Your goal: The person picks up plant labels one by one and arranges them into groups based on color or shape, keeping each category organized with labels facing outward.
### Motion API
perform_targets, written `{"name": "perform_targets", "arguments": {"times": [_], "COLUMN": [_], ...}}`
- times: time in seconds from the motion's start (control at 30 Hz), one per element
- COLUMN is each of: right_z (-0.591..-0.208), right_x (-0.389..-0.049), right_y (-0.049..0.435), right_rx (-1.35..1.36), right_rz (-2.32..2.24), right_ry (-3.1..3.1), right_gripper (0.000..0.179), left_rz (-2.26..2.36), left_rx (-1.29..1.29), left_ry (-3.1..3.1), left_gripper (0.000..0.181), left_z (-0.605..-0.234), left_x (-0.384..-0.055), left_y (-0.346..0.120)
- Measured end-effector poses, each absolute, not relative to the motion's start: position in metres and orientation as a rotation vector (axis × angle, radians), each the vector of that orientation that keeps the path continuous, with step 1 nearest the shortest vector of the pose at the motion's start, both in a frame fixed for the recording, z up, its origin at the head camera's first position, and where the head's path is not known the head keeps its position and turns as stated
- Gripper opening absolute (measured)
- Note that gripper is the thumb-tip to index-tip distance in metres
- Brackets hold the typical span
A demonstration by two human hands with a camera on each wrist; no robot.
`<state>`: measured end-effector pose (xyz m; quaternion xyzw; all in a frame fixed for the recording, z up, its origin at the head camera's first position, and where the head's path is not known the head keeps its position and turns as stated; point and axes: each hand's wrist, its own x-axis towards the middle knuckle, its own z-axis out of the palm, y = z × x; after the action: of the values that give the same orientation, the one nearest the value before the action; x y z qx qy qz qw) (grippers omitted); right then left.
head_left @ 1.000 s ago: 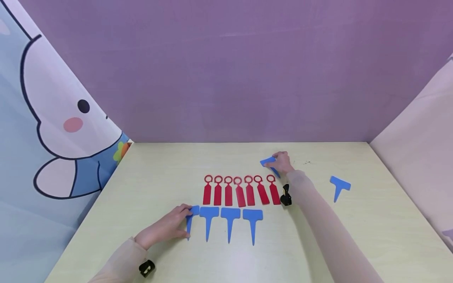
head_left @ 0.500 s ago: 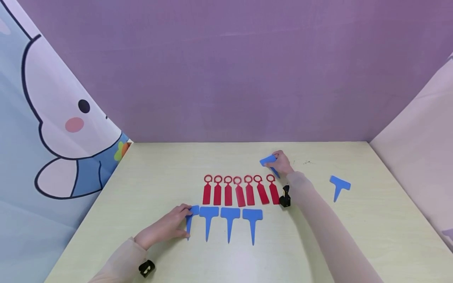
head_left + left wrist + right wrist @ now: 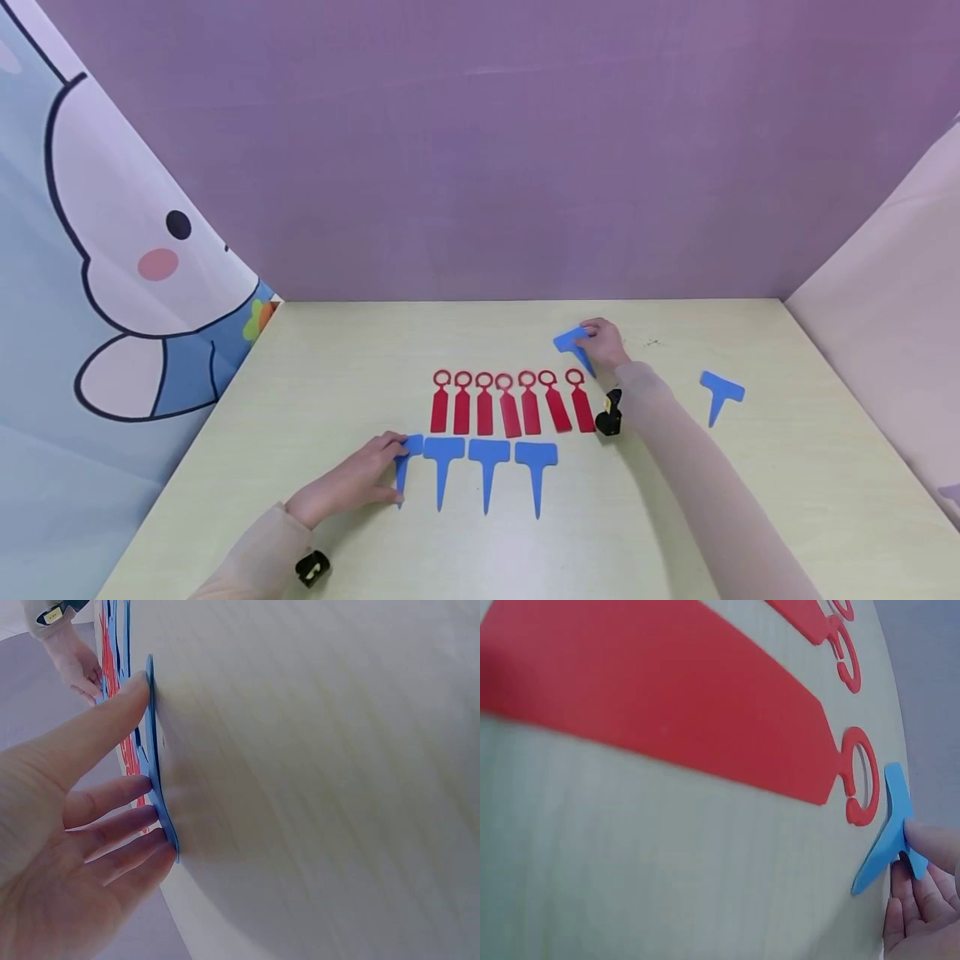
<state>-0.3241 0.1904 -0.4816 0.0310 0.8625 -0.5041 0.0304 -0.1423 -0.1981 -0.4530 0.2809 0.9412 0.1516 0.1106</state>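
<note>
My left hand [image 3: 358,477] rests on a blue T-shaped plant label [image 3: 405,458], the leftmost of a row lying on the table. In the left wrist view, the thumb touches that label's stem [image 3: 151,705] and fairly straight fingertips [image 3: 161,838] touch its head. Beyond the red row, my right hand [image 3: 603,342] pinches another blue plant label [image 3: 572,339] by its head. The right wrist view has the thumb [image 3: 930,841] on this label [image 3: 895,825], other fingers behind it. Several red ring-ended tags [image 3: 484,408] lie side by side between the hands.
More blue plant labels, including the nearest right-hand one [image 3: 536,458], continue the front row. A lone blue label [image 3: 722,392] lies to the right on the pale wooden table [image 3: 750,500]. A purple backdrop [image 3: 525,167] rises behind the table.
My right hand has shifted slightly right along the head of its plant label, baring more of it. My left hand stays in place.
</note>
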Motion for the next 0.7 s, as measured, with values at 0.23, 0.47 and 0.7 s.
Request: {"name": "perform_targets", "arguments": {"times": [0.23,0.47,0.7], "right_z": [-0.479,-0.475,-0.48], "right_x": [-0.322,-0.321,-0.323], "right_y": [0.193,0.196,0.203], "right_rx": [0.143,0.167,0.204], "right_rz": [-1.783,-1.897,-1.944], "right_ry": [2.523,2.422,2.372], "right_gripper": [0.034,0.035,0.034], "left_rz": [0.435,0.435,0.422], "left_rx": [0.832,0.804,0.796], "left_ry": [2.77,2.765,2.771], "left_gripper": [0.061,0.061,0.062], "left_z": [-0.454,-0.456,-0.459], "left_x": [-0.143,-0.145,-0.147], "left_y": [-0.198,-0.196,-0.195]}}
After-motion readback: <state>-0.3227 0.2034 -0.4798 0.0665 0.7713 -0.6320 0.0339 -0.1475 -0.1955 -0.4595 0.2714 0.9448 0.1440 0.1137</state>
